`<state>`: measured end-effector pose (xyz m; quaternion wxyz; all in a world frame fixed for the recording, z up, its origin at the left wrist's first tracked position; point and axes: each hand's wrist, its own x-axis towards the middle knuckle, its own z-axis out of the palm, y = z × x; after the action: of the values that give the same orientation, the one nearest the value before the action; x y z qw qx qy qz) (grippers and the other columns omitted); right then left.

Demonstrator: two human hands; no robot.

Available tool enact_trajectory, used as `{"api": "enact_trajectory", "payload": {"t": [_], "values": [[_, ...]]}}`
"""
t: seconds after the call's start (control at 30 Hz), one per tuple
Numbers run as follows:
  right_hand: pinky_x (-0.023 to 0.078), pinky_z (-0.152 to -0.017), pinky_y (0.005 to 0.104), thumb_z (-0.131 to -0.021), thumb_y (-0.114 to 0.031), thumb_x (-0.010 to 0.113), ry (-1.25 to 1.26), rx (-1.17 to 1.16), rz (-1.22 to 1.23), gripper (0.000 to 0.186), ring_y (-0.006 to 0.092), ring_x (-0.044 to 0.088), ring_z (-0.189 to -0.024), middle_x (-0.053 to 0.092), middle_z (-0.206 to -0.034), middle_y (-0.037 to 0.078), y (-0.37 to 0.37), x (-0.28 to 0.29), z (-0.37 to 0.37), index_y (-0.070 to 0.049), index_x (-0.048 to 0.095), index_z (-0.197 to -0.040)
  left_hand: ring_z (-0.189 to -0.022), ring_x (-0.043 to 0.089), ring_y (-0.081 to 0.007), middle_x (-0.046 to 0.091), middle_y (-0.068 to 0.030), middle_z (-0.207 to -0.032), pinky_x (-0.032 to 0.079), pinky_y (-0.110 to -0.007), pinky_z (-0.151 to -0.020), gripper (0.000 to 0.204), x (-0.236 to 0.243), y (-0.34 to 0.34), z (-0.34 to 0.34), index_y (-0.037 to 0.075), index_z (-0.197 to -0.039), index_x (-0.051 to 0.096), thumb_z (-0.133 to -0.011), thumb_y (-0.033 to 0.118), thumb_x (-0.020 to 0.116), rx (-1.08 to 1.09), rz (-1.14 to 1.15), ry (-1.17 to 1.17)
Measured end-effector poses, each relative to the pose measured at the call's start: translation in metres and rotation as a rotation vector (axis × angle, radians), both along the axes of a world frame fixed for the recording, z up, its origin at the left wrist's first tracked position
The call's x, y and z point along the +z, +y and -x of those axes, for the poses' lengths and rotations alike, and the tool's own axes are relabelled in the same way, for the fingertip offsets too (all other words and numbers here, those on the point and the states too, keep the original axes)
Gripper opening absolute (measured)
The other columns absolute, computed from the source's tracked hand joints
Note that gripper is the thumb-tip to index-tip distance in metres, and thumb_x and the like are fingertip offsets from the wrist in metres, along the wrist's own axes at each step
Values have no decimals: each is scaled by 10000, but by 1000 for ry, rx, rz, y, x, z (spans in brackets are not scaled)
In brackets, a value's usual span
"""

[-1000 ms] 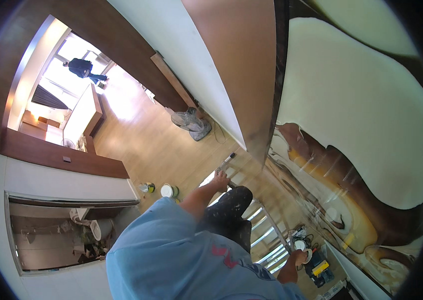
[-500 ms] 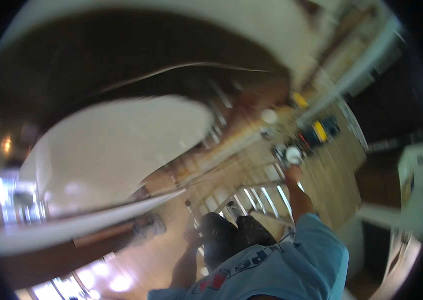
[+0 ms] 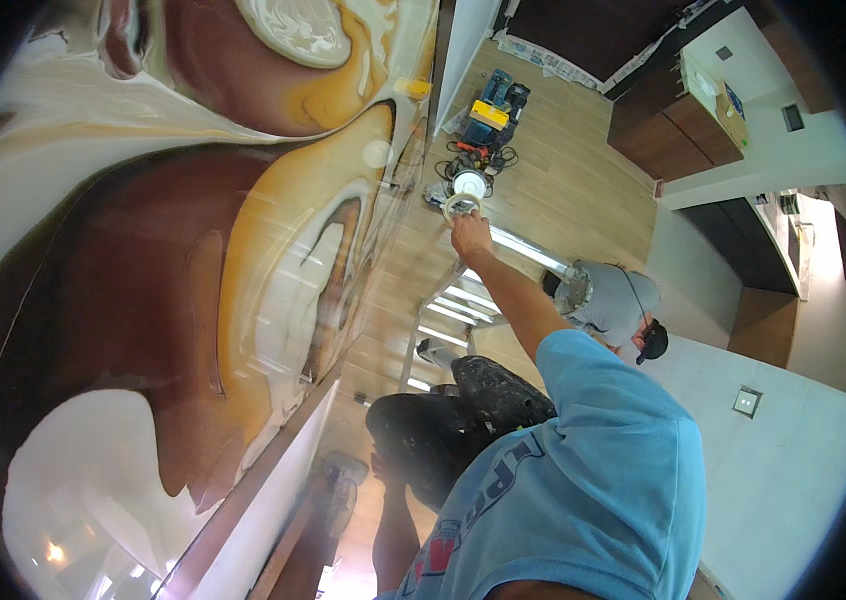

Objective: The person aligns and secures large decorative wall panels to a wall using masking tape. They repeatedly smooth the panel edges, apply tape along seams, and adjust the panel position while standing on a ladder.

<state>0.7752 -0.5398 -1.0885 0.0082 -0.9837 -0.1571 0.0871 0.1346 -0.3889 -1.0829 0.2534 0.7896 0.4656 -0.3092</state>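
I am up on an aluminium ladder (image 3: 451, 312), looking down past my light blue shirt and paint-stained dark trousers (image 3: 453, 425). My right hand (image 3: 470, 238) is stretched out away from me and holds a whitish roll of tape (image 3: 461, 206) by its ring, close to the edge of a glossy marbled wall panel (image 3: 193, 250) in brown, orange and white. My left hand (image 3: 383, 470) is low beside my knee, next to the panel's wooden edge; its fingers are blurred and mostly hidden.
Another person in a grey shirt and black cap (image 3: 611, 300) stands on the wooden floor by the ladder. A white round bucket (image 3: 470, 183) and yellow and blue tools (image 3: 491, 108) lie on the floor. Dark wood cabinets (image 3: 683, 130) stand beyond.
My head has swung sharply, so the whole view has turned. The right hand with the tape roll is now reaching out along the panel's edge.
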Motion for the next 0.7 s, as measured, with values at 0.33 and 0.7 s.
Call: {"api": "enact_trajectory", "payload": {"t": [0.33, 0.7], "values": [[598, -906, 463, -922, -161, 603, 49, -28, -58, 233, 311, 677, -1149, 759, -1089, 122, 2, -8, -11, -73, 760, -1069, -1530, 220, -557, 119, -322, -1694, 250, -650, -1236, 1320, 22, 7, -23, 179, -1711, 10, -784, 355, 933, 1, 99, 89], [598, -852, 467, -960, -164, 573, 47, 22, -5, 228, 305, 708, -1110, 775, -1050, 135, 6, -7, -14, -115, 776, -1051, -1541, 176, -561, 112, -348, -1689, 231, -674, -1229, 1287, 10, 8, -16, 162, -1707, 78, -772, 312, 950, 36, 114, 67]]}}
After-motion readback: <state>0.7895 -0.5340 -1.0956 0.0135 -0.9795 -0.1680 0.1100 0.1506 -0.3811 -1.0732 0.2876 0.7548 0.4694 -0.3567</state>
